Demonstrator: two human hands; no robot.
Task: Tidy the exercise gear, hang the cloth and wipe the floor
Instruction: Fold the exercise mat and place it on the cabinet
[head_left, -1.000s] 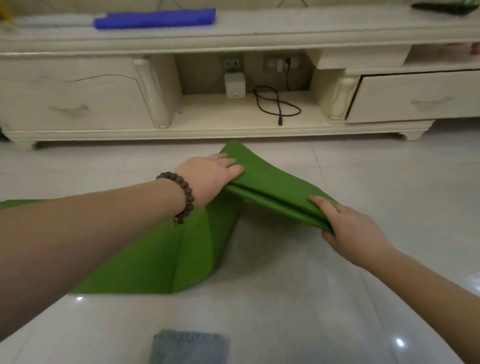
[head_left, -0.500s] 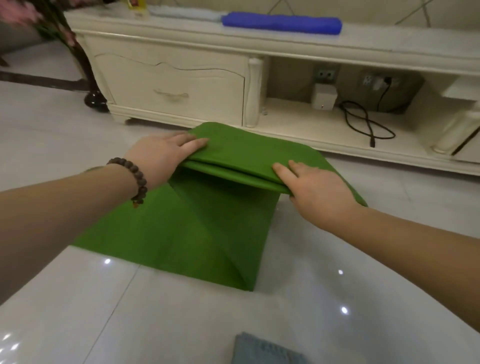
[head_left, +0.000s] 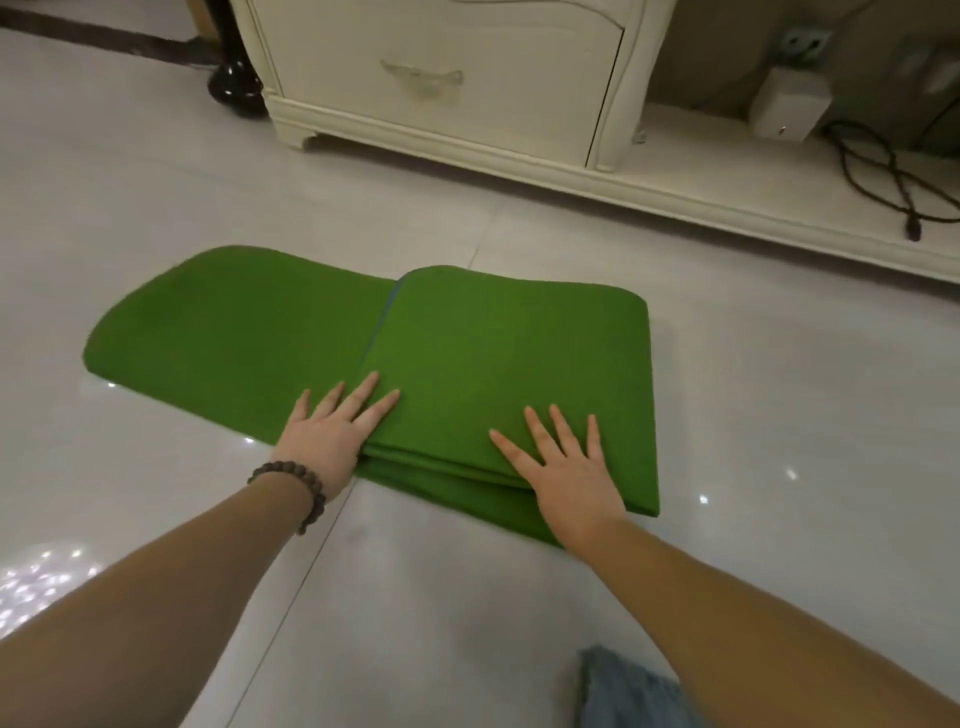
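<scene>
A: Head view: left hand (head_left: 332, 434) and right hand (head_left: 566, 465), fingers straight, flat on folded green mat (head_left: 509, 364)?
B: Yes. Mat on floor (head_left: 779, 415), long axis leftward; unfolded end nearer left hand.

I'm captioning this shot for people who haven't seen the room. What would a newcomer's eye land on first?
The bright green mat on the pale glossy tiled floor stands out first, its right part folded over into layers. Next come the two hands pressed flat on its near edge: the left hand, with a dark bead bracelet on its wrist, and the right hand. Behind stands a cream cabinet.
</scene>
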